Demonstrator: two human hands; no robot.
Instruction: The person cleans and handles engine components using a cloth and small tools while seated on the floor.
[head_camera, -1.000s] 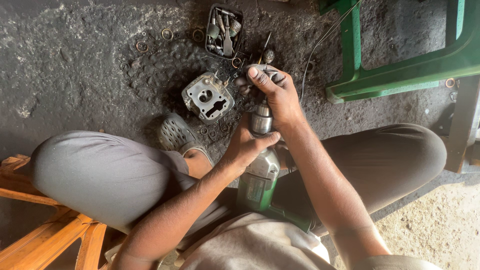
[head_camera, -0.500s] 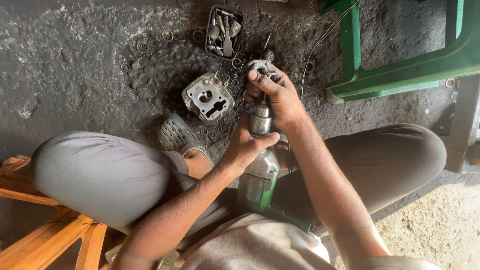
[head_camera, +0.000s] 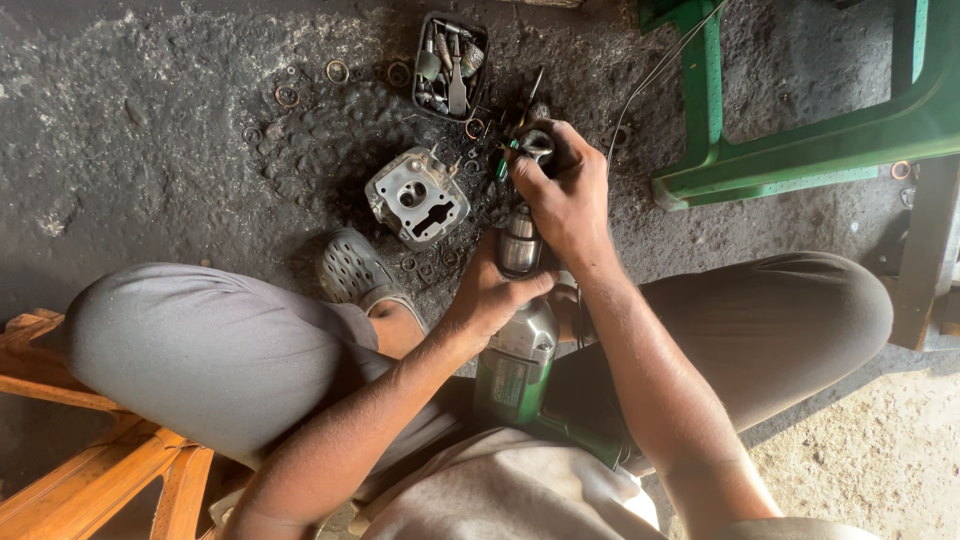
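My left hand (head_camera: 495, 290) grips the drill (head_camera: 515, 365) chuck; my right hand (head_camera: 565, 185) clenches a small part (head_camera: 535, 140) at its tip. Cylinder head (head_camera: 418, 197) untouched.

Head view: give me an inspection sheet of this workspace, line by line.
Surface: dark, oily, gritty floor.
Job's things: green power drill pointing away from the person, metal chuck at its front; small metal part at the tip.
Clutter: grey engine casting left of the drill; small tray of bits; loose rings scattered on the floor.
Grippers: left hand wrapped round the chuck; right hand closed on the small part.
Cables: thin wire running up past the green frame.
Surroundings: green frame at right, wooden seat at lower left, grey sandal.
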